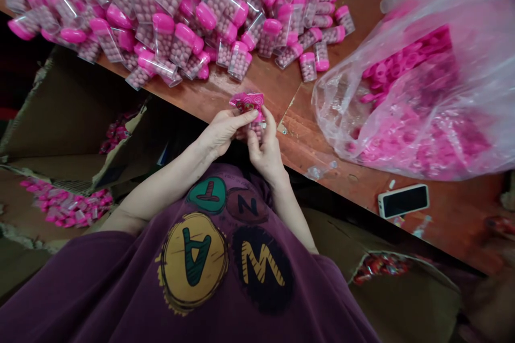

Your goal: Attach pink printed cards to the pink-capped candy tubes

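While left hand [222, 131] and right hand [266, 154] grip a pink packet [248, 102], bottle heap [181, 16] beyond.

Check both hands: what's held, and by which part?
One small clear plastic container of pink beads, shared: left hand grip pinches its pink printed top, right hand grip holds its lower body.

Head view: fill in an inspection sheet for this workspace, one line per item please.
Surface: reddish-brown wooden table, scuffed.
Job's things: small pink printed packet; pile of clear pink-capped bottles of pink beads.
Clutter: clear plastic bag of pink caps; white smartphone, face up.
Grippers: left hand and right hand both pinch the packet.
Cables: nothing seen.
Surroundings: open cardboard boxes below the table edge, one holding pink packets.
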The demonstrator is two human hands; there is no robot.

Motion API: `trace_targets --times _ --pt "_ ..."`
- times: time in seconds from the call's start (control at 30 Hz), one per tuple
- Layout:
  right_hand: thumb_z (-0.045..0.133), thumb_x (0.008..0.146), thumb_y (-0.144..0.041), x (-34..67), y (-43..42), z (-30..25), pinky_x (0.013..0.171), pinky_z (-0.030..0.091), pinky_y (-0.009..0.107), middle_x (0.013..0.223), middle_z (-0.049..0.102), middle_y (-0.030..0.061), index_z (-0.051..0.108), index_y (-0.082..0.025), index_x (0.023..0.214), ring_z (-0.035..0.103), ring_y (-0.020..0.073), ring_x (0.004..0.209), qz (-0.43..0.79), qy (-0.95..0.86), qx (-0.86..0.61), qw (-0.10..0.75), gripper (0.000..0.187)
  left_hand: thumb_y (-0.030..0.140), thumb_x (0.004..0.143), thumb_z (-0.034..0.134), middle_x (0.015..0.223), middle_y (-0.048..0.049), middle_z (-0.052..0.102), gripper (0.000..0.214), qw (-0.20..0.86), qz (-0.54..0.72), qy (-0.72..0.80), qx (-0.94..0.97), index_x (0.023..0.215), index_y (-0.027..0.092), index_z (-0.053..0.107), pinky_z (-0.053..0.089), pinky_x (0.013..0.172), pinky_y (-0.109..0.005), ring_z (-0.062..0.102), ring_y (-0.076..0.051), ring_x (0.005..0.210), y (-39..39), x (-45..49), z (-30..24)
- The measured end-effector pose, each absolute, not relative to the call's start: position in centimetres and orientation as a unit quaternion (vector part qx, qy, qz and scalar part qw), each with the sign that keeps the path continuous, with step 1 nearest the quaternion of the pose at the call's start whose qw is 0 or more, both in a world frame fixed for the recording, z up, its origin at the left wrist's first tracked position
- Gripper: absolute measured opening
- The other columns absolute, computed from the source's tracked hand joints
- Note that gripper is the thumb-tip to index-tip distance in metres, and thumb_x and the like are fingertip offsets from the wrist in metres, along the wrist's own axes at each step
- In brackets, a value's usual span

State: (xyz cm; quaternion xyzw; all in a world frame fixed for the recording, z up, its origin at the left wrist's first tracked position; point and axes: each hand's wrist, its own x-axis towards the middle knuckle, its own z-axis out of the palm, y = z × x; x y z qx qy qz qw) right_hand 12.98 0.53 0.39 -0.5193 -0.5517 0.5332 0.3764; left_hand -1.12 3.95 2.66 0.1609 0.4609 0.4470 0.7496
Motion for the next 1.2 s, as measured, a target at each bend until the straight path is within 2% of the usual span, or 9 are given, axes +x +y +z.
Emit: trace_targets --times 0.1,0.27,0.37,0.6,0.7,0.83,0.97,1.07,1.2 --pt "0.056 0.104 -0.063 13.0 0.5 0.3 0.102 0.064 0.051 0.117 0.069 0.009 0.035 -0.034 0.164 0.072 0.0255 0.101 0.524 -0.579 -0.507 0.363 0.07 0.04 0.079 0.096 0.066 -0.0013 0.068 0.036 0.748 0.452 0.46 0.155 0.078 0.015 0.07 0.037 0.047 -0.022 0.059 -0.008 0.052 3.9 -1.1 2.6" --pt "0.053 0.104 -0.068 13.1 0.4 0.2 0.064 0.063 0.035 0.096 0.061 0.001 0.028 -0.039 0.164 0.061 0.0161 0.069 0.624 -0.523 -0.435 0.384 0.071 0.045 0.08 0.094 0.056 0.002 0.058 0.045 0.75 0.443 0.447 0.203 0.068 0.013 0.066 0.025 0.042 -0.021 0.043 -0.003 0.043 3.2 -1.5 2.9" --pt "0.056 0.104 -0.065 13.2 0.5 -0.2 0.055 0.057 0.03 0.091 0.057 -0.0014 0.032 -0.039 0.16 0.054 0.0129 0.062 0.637 -0.511 -0.42 0.396 0.066 0.046 0.082 0.092 0.059 0.0003 0.062 0.042 0.759 0.435 0.433 0.219 0.073 0.012 0.07 0.022 0.042 -0.021 0.042 -0.003 0.043 2.7 -1.7 3.0" --pt "0.063 0.104 -0.056 13.2 0.1 -0.6 0.089 0.064 0.038 0.118 0.064 0.0039 0.046 -0.034 0.145 0.069 0.0168 0.096 0.557 -0.539 -0.464 0.43 0.049 0.044 0.086 0.089 0.054 0.0036 0.057 0.042 0.751 0.433 0.454 0.207 0.068 0.013 0.066 0.02 0.043 -0.021 0.035 -0.001 0.041 2.9 -1.5 3.4" --pt "0.068 0.102 -0.055 13.3 -0.3 0.1 0.08 0.063 0.034 0.105 0.063 0.001 0.048 -0.033 0.141 0.066 0.0147 0.086 0.577 -0.522 -0.465 0.422 0.049 0.042 0.087 0.088 0.051 0.0061 0.05 0.045 0.748 0.448 0.453 0.186 0.064 0.015 0.061 0.023 0.044 -0.021 0.034 -0.001 0.041 3.1 -1.2 3.2" --pt "0.069 0.099 -0.06 13.2 -0.6 1.1 0.044 0.04 0.022 0.081 0.053 -0.0058 0.043 -0.035 0.139 0.047 0.0095 0.056 0.663 -0.433 -0.448 0.415 0.055 0.038 0.087 0.089 0.055 0.0054 0.054 0.039 0.722 0.487 0.461 0.17 0.069 0.015 0.063 0.025 0.044 -0.02 0.04 -0.002 0.044 3.2 -0.9 3.2" --pt "0.069 0.098 -0.062 12.9 -0.5 1.3 0.036 0.02 0.018 0.077 0.051 -0.0073 0.039 -0.037 0.14 0.035 0.0072 0.047 0.708 -0.371 -0.429 0.422 0.057 0.049 0.09 0.085 0.052 0.0045 0.052 0.044 0.74 0.456 0.455 0.193 0.069 0.016 0.065 0.033 0.046 -0.02 0.046 -0.005 0.044 3.2 -0.9 3.4" --pt "0.07 0.099 -0.057 12.7 -0.4 0.8 0.041 0.035 0.02 0.076 0.053 -0.0068 0.035 -0.039 0.147 0.043 0.0094 0.052 0.677 -0.407 -0.437 0.43 0.062 0.054 0.089 0.085 0.052 0.0028 0.054 0.05 0.746 0.44 0.452 0.212 0.065 0.015 0.064 0.033 0.045 -0.02 0.045 -0.005 0.044 3.1 -1.0 3.2" --pt "0.072 0.097 -0.058 12.9 -0.5 0.2 0.062 0.058 0.03 0.099 0.062 0.0014 0.036 -0.038 0.155 0.06 0.0146 0.073 0.599 -0.482 -0.473 0.43 0.071 0.049 0.085 0.09 0.064 -0.0016 0.066 0.045 0.755 0.432 0.444 0.215 0.069 0.012 0.069 0.026 0.043 -0.018 0.044 -0.002 0.046 2.9 -1.0 2.9"
